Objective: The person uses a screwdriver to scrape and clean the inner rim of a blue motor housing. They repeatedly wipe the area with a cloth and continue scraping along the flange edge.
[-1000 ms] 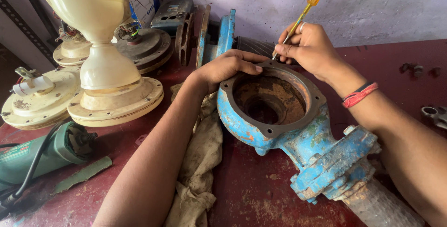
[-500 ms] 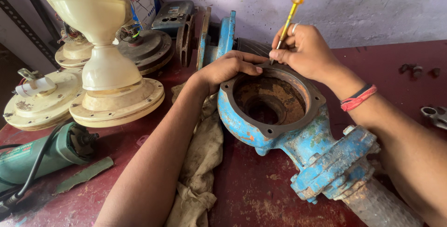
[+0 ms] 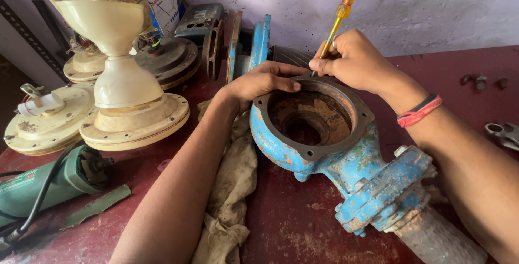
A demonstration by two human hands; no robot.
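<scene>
Nearest the camera: red worktable (image 3: 292,226), dirty beige rag (image 3: 232,188) lying along the left forearm, green angle grinder (image 3: 48,185) at lower left with its black cord. Blue pump casing (image 3: 324,145) sits mid-table, round rusty opening facing up, long axis running from the bowl at centre diagonally toward the lower right, where the flanged outlet and a grey pipe stub (image 3: 438,239) point at the near right corner. Left hand (image 3: 259,83) rests on the far-left rim of the casing, fingers curled together over the edge, thumb along the rim. Right hand (image 3: 354,58) is just behind the far rim, fingers pinched around the shaft of a yellow-handled screwdriver (image 3: 343,10); red and dark bands on that wrist. Screwdriver stands nearly upright, handle tilted up and to the right, tip down at the casing's far rim between the 2 hands. Left of the casing: cream ceiling fan motors (image 3: 124,118), 1 more further left. Behind: blue plate on edge (image 3: 259,42), dark metal parts, pale wall. Small metal pieces at far right.
</scene>
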